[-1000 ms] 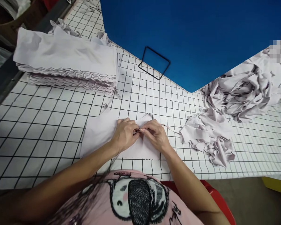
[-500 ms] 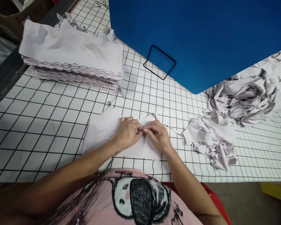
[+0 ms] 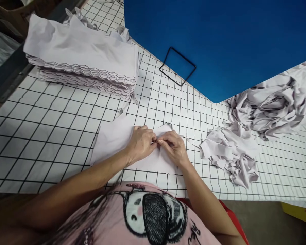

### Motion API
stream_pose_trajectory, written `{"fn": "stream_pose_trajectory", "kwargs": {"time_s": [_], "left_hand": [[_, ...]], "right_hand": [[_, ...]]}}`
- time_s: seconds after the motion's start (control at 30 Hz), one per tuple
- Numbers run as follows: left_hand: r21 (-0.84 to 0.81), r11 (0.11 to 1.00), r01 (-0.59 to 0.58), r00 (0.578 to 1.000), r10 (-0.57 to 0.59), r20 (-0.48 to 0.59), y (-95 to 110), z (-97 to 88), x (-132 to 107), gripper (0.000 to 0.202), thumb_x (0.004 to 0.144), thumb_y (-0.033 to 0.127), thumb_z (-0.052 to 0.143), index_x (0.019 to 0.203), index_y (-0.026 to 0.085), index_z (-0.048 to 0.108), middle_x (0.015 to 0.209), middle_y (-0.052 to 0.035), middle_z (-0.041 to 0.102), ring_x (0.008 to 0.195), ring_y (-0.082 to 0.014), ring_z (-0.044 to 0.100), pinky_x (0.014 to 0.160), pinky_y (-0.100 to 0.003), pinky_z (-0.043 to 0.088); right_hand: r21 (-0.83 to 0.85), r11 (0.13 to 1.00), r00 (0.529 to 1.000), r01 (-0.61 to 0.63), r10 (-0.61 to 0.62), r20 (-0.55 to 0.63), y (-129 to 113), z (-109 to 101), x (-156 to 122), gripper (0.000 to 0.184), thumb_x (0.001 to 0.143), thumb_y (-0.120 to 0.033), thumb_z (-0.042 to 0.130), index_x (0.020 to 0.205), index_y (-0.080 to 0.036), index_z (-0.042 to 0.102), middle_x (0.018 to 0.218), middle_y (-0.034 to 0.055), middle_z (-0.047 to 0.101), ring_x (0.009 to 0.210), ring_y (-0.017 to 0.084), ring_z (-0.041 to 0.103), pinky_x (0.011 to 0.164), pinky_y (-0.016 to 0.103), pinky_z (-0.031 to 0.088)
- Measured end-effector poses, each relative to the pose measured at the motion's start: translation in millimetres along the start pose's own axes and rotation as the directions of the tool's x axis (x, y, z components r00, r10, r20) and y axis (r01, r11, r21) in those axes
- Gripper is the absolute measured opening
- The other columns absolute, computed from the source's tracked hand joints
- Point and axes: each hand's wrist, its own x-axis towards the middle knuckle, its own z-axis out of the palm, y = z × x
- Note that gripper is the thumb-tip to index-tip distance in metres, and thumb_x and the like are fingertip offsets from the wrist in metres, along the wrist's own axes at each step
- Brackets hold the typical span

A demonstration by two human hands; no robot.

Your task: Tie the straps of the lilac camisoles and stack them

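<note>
A pale fabric piece [image 3: 114, 139] lies flat on the checked table cover in front of me. Over its middle, my left hand [image 3: 142, 143] and my right hand [image 3: 173, 147] meet fingertip to fingertip. Both are closed in a pinch on a small fold or edge of this fabric; the exact spot between the fingertips is mostly hidden. A thin fabric strip [image 3: 191, 141] runs from beside my right hand to a crumpled pale cloth heap [image 3: 232, 146] on the right.
A tall stack of folded pale fabric pieces [image 3: 84, 51] stands at the back left. A blue board [image 3: 206, 41] covers the back, with a black wire frame [image 3: 177, 66] near its edge. A larger pile of crumpled cloth [image 3: 272, 102] lies at the right.
The view has shifted slightly, so things sit a little further right. Both hands keep the same pinch at the same place on the fabric.
</note>
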Motion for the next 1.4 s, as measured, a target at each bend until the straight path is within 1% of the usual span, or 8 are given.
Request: {"fn": "stream_pose_trajectory", "kwargs": {"time_s": [0.17,0.37,0.53,0.93,1.2,1.4], "left_hand": [[-0.013,1.000,-0.003,1.000,0.003,0.010,0.6,-1.9,0.3,0.011,0.078,0.020,0.061,0.069,0.017,0.067,0.075,-0.0024,0.070,0.085,-0.0219,0.058,0.082,-0.041,0.033],[-0.005,1.000,-0.009,1.000,0.009,-0.002,0.1,-1.0,0.5,0.012,0.078,0.019,0.061,0.068,0.017,0.066,0.075,-0.0025,0.070,0.084,-0.0215,0.058,0.082,-0.041,0.033],[-0.010,1.000,-0.015,1.000,0.015,-0.015,-1.7,1.5,-0.1,0.012,0.078,0.020,0.060,0.069,0.018,0.067,0.074,-0.0026,0.070,0.084,-0.0213,0.057,0.082,-0.040,0.032],[-0.012,1.000,-0.002,1.000,0.002,0.016,0.3,-1.6,1.3,0.011,0.078,0.020,0.061,0.072,0.017,0.070,0.074,-0.0025,0.069,0.086,-0.0218,0.057,0.083,-0.041,0.032],[-0.024,1.000,-0.011,1.000,0.012,0.013,-0.5,-1.3,1.2,0.014,0.081,0.023,0.061,0.070,0.018,0.069,0.074,-0.0020,0.070,0.084,-0.0209,0.057,0.081,-0.041,0.031],[-0.031,0.999,-0.010,1.000,0.010,0.008,-2.0,0.1,2.2,0.012,0.079,0.021,0.062,0.070,0.018,0.069,0.074,-0.0013,0.070,0.083,-0.0207,0.057,0.081,-0.040,0.031]], "right_hand": [[0.005,0.999,0.999,0.039,-0.039,-0.012,0.0,0.4,0.6,0.008,0.092,-0.025,0.062,0.086,-0.024,0.068,0.082,0.0008,0.069,0.084,0.019,0.060,0.086,0.043,0.047],[0.016,1.000,0.999,0.020,-0.019,-0.042,0.4,1.6,0.9,0.009,0.092,-0.025,0.062,0.086,-0.024,0.068,0.081,0.0017,0.068,0.083,0.019,0.060,0.084,0.042,0.049],[0.002,1.000,0.999,0.019,-0.019,-0.028,0.4,0.5,-0.2,0.010,0.092,-0.026,0.061,0.086,-0.024,0.068,0.081,0.0020,0.069,0.083,0.020,0.060,0.084,0.043,0.049],[-0.017,0.999,0.998,0.044,-0.044,-0.041,1.1,1.9,-0.4,0.009,0.092,-0.025,0.062,0.086,-0.023,0.068,0.081,0.0021,0.068,0.083,0.020,0.059,0.083,0.042,0.049],[-0.061,0.997,0.998,0.053,-0.055,-0.040,0.9,0.4,0.4,0.009,0.092,-0.023,0.061,0.086,-0.023,0.068,0.082,0.0028,0.066,0.084,0.020,0.058,0.082,0.042,0.048],[-0.060,0.997,0.998,0.051,-0.053,-0.044,-0.1,1.1,0.7,0.009,0.092,-0.024,0.061,0.086,-0.023,0.067,0.079,0.0026,0.066,0.081,0.020,0.058,0.082,0.041,0.047]]}}
